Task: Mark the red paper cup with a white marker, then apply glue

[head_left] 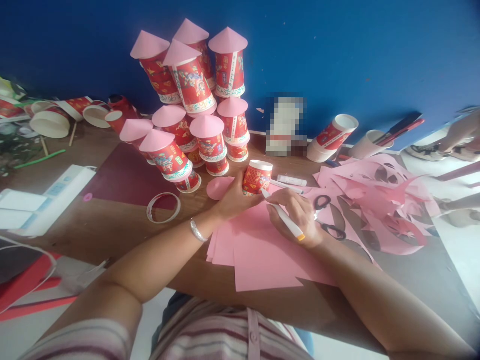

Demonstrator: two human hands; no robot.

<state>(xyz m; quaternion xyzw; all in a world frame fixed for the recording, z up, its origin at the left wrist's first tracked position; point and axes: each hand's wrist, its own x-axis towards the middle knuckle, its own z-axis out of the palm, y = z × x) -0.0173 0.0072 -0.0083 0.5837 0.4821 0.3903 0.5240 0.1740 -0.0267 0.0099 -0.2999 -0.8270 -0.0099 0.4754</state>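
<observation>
My left hand (235, 196) grips a red patterned paper cup (257, 177) that stands mouth-down on a stack of pink paper sheets (262, 252). My right hand (298, 215) holds a white pen with an orange end (284, 217), its tip touching the paper at the cup's base. A pink paper circle (218, 188) lies just left of the cup. Black-handled scissors (330, 217) rest on the pink paper beside my right hand.
Behind stands a pile of red cups with pink cone tops (195, 100) against a blue wall. A tape ring (163, 207), white glue sticks (291, 181), pink paper scraps (390, 200), loose cups (332, 137) and a white power strip (56, 192) lie around on the wooden table.
</observation>
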